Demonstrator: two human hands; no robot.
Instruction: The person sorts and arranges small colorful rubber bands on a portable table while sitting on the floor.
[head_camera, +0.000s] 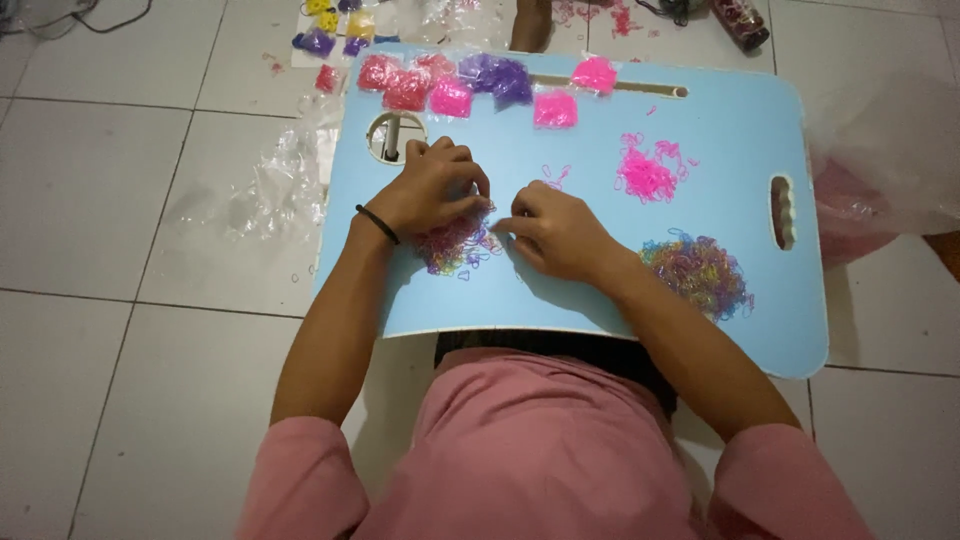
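Note:
My left hand (432, 187) and my right hand (556, 230) rest on a light blue lap table (560, 140), fingers curled and meeting over a small clear packet of mixed-colour tiny rubber bands (452, 245). Both hands pinch at the packet's top edge. A loose heap of multicolour bands (697, 272) lies to the right of my right hand, and a loose heap of pink bands (647, 175) sits further up. A black band circles my left wrist.
Filled packets of pink, red and purple bands (452, 85) line the table's far edge. More small packets (330, 30) and empty clear plastic bags (275, 185) lie on the white tiled floor at left. A large plastic bag (880, 160) sits at right.

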